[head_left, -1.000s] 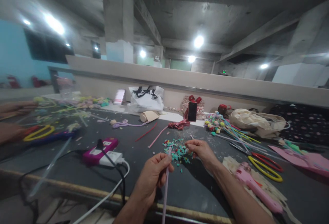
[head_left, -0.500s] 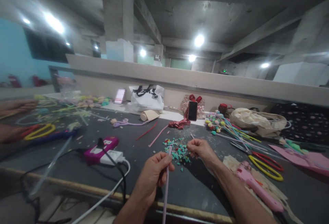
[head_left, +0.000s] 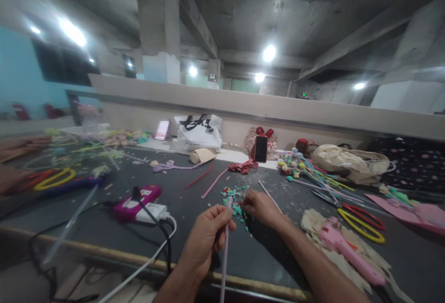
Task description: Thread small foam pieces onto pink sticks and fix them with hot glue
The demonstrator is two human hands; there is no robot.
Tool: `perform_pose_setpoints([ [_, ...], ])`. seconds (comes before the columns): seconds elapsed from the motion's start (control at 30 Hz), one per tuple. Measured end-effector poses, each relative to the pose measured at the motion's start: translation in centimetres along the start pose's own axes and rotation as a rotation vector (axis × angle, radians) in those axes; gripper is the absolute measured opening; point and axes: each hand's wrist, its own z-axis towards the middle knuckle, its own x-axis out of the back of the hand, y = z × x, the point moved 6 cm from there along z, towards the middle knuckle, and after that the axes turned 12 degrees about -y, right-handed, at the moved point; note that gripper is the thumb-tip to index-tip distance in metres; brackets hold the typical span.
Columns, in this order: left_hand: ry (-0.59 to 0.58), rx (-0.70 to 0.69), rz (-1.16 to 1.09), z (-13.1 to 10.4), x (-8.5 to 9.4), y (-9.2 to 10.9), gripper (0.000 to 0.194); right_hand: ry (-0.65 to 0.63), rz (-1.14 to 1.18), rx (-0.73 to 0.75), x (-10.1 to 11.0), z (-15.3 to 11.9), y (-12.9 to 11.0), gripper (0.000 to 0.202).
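Left hand (head_left: 207, 230) pinching stick (head_left: 225, 263) (lilac), right (head_left: 261, 207) bunched

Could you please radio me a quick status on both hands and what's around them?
Left hand gripping lilac stick. Right hand at small turquoise pieces, grip unclear. Pink tool beside right forearm, nothing visibly blocking the hands.

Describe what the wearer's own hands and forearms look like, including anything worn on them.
The left hand and right hand are both ungloved, with no ring that I can make out. The left forearm and right forearm are bare down to the picture's edge: no sleeve, watch or bracelet shows.
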Motion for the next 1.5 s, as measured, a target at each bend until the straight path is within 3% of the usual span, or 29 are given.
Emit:
perform_pose_setpoints([
  [0.27,-0.052,0.02,0.012,0.4,0.3,-0.5,0.029,-0.08,0.285,-0.036,1.0,-0.9,1.4,0.01],
  [0.43,-0.063,0.025,0.013,0.7,0.1,-0.9,0.029,-0.109,0.465,-0.055,0.7,-1.3,1.0,0.016],
  [0.8,-0.015,-0.001,-0.023,1.1,0.4,-1.3,0.024,-0.227,0.611,0.048,-1.1,-3.0,-4.5,0.01],
  [0.93,-0.031,0.0,0.009,1.2,0.5,-1.5,0.025,-0.232,0.621,0.068,-1.6,-3.1,-5.4,0.006],
  [1.37,-0.18,0.042,-0.049,0.8,-0.7,-1.7,0.031,-0.415,0.909,0.072,-2.9,-3.5,-4.5,0.018],
  [1.5,-0.141,0.046,-0.022,0.7,-0.8,-1.7,0.033,-0.405,0.908,0.059,-3.3,-3.4,-4.2,0.019],
])
